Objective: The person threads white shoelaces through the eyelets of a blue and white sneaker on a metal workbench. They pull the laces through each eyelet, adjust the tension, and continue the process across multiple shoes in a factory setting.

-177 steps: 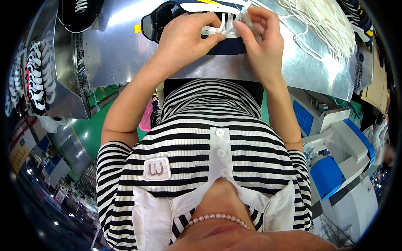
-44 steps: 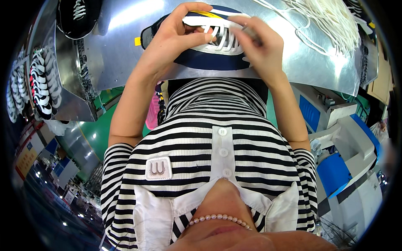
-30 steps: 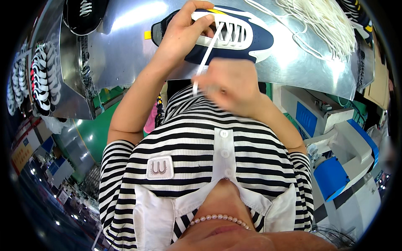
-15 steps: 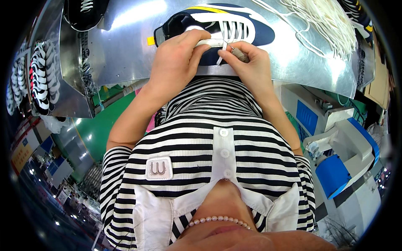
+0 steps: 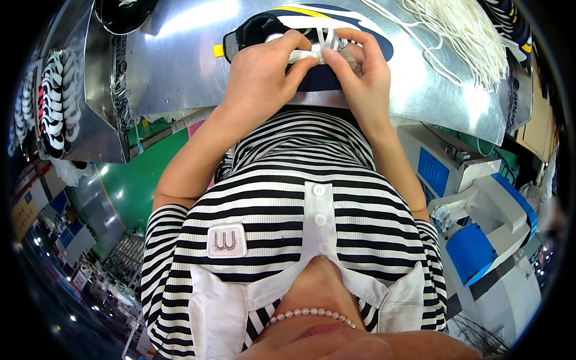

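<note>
A navy, white and yellow sneaker [image 5: 381, 49] lies on its side on the metal table, its toe to the right and its black-lined opening to the left. My left hand [image 5: 264, 72] pinches the white eyelet edge between thumb and forefinger. White shoelace [image 5: 324, 37] runs across the throat of the shoe. Beside it, my right hand [image 5: 365, 69] is closed, thumb and forefinger together on the lace. A small tool with a grey-brown handle [image 5: 348, 60] sits within that hand, mostly covered by the fingers; its thin metal tip is hidden.
A heap of loose white laces [image 5: 462, 42] lies at the table's [image 5: 180, 72] right side. A black shoe [image 5: 125, 15] stands at the far left. More shoes [image 5: 517, 36] are at the right rim, others [image 5: 53, 105] at the left. A grey-and-blue machine [image 5: 480, 240] stands on my right.
My right hand has moved up over the sneaker and now pinches the lace near the eyelets. The tool's metal tip has gone out of sight. My left hand keeps its grip.
</note>
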`<state>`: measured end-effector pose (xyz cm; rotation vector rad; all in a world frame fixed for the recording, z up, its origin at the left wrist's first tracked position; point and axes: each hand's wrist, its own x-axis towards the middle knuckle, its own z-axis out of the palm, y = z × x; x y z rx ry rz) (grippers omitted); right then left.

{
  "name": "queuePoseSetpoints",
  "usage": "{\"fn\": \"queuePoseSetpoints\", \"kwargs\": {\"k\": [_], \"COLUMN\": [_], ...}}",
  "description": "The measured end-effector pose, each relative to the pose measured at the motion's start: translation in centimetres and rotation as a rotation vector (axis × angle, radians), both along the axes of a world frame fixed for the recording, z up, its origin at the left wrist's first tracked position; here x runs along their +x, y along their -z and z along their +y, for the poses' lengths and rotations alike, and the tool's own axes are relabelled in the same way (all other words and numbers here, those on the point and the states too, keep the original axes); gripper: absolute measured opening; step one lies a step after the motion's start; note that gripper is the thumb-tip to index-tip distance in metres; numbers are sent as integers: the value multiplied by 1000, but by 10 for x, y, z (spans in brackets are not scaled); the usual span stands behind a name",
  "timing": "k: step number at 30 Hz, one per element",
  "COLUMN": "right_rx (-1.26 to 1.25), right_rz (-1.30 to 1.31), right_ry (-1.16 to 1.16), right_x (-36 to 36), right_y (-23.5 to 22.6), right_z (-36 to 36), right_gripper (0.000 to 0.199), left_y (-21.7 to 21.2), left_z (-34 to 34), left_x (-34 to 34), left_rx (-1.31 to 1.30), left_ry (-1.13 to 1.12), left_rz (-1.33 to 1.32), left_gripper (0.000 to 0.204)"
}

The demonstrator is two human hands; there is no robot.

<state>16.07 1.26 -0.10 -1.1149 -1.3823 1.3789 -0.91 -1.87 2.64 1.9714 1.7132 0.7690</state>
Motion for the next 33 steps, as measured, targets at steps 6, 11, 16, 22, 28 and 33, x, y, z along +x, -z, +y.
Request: {"fn": "queuePoseSetpoints", "kwargs": {"k": [6,11,16,22,28,33], "right_rx": [-22,-39,-173,-89,149,562], "right_rz": [-250,-297,-223,-474,-307,-475], "right_ry": [-185,-209,-89,-327,-39,144], "right_x": [23,23,0,15,52,24], "right_y": [-6,-4,-4,-12,-29,24], "right_z": [-19,-13,-10,5,23,34], "right_gripper": [17,17,13,18,17,15], "left_y": [13,8,4,-3,-3,-14], "left_z": [0,1,-1,-6,-1,6], "left_x": [-3,-2,-3,-5,-5,-23], "left_rx": [174,127,101,-59,-183,-247], "left_ry": [47,76,149,106,219,426], "left_rz": [7,-16,-22,-7,-91,66], "left_gripper": [21,21,22,24,22,21]}}
